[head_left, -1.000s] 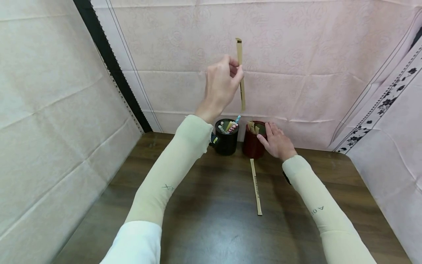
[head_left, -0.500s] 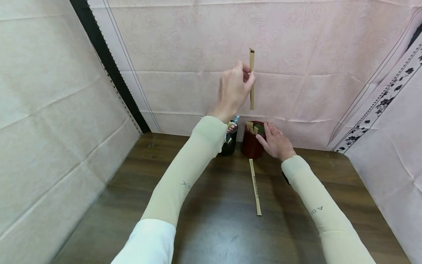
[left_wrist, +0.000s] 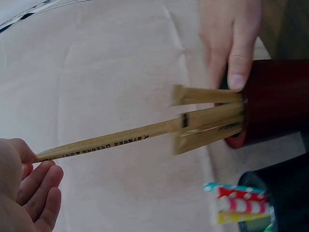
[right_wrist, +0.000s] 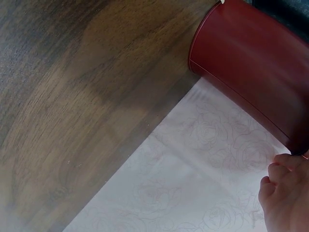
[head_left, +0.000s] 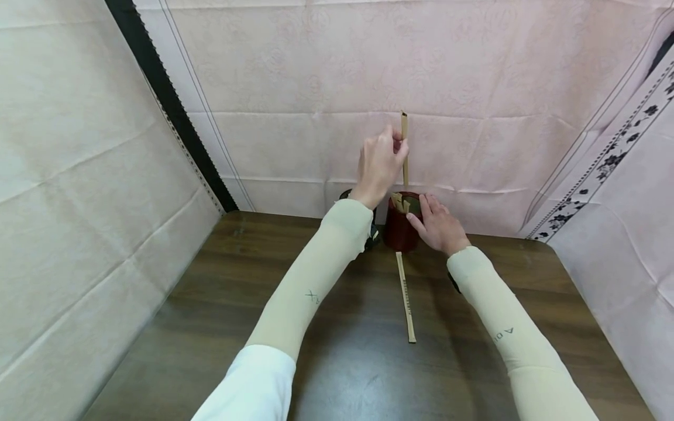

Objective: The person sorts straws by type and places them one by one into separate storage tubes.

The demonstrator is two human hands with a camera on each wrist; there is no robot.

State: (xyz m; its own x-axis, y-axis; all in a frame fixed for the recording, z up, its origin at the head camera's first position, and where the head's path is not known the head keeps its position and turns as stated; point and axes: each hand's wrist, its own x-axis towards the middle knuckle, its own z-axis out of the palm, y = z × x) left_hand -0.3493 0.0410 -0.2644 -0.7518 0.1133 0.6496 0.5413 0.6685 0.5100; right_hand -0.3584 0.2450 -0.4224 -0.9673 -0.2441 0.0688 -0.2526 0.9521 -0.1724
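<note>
My left hand (head_left: 381, 165) pinches a long thin stick in a printed brown paper wrapper (left_wrist: 111, 140) between thumb and fingers. It stands upright above the dark red cup (head_left: 400, 231); in the left wrist view its far end overlaps other wrapped sticks (left_wrist: 212, 126) jutting from that cup, and I cannot tell whether it has entered. My right hand (head_left: 439, 225) holds the cup at its right side, thumb at the rim; in the right wrist view, curled fingers (right_wrist: 289, 179) sit by the cup's rim. Another wrapped stick (head_left: 405, 297) lies on the table before the cup.
Left of the red cup stands a black mug (left_wrist: 292, 188) with several patterned straws (left_wrist: 244, 205); my left forearm largely covers it in the head view. The brown wooden table (head_left: 337, 362) meets pale cloth walls (head_left: 253, 64) at the back and sides.
My left hand has moved right and then down with the wrapped stick, from above the black mug to above the red cup. The right hand keeps its place on the cup.
</note>
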